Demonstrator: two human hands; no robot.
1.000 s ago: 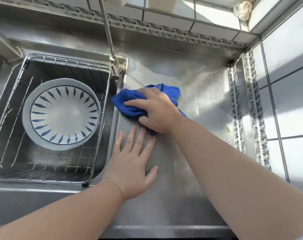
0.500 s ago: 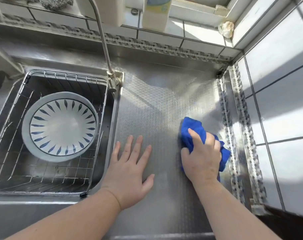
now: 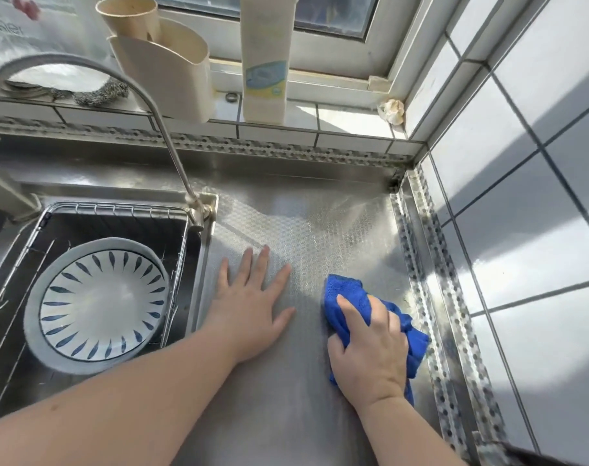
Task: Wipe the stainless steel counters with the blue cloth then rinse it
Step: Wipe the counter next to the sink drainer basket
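The stainless steel counter (image 3: 306,223) runs from the sink to the tiled wall on the right. A bunched blue cloth (image 3: 348,292) lies on its right half, pressed down under my right hand (image 3: 370,351), whose fingers curl over it. My left hand (image 3: 252,304) rests flat on the counter beside the sink edge, fingers spread, holding nothing. The sink (image 3: 198,250) is on the left, with a curved steel faucet (image 3: 172,156) rising from its back right corner.
A wire rack (image 3: 118,208) in the sink holds a white plate with blue streaks (image 3: 99,306). On the tiled window ledge stand a beige holder (image 3: 172,72), a tall white bottle (image 3: 264,58), steel scourers (image 3: 98,92) and a garlic bulb (image 3: 392,109). White tiled wall (image 3: 528,213) borders the right.
My right hand swept the cloth from beside the faucet base across to the counter's right side, then stayed there. The left hand stayed flat. The camera tilted up, revealing the window ledge.
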